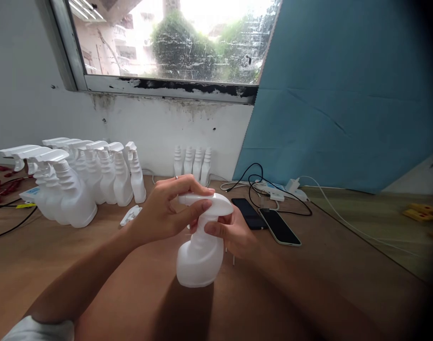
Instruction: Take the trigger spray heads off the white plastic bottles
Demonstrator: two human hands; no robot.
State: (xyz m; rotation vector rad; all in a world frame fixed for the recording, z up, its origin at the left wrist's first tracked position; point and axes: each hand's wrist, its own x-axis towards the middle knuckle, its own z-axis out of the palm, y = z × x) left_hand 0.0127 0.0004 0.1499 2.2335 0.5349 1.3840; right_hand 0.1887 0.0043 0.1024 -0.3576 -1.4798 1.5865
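A white plastic spray bottle point(200, 260) is in front of me, tilted a little, with its trigger sprayer head point(221, 204) on the neck. My left hand point(174, 206) grips the sprayer head from the left, thumb along its side and fingers over the top. Around the bottle's neck, just under the head, my right hand point(234, 232) is closed with its thumb across the front. The trigger and the thin tube are mostly hidden by my fingers.
Several white spray bottles with heads point(77, 199) stand at the left. Bottles without heads point(198, 163) stand by the wall. A loose sprayer head point(131, 215) lies nearer. Two phones point(280, 226), black cables point(305, 208) and a power strip point(280, 190) are at the right.
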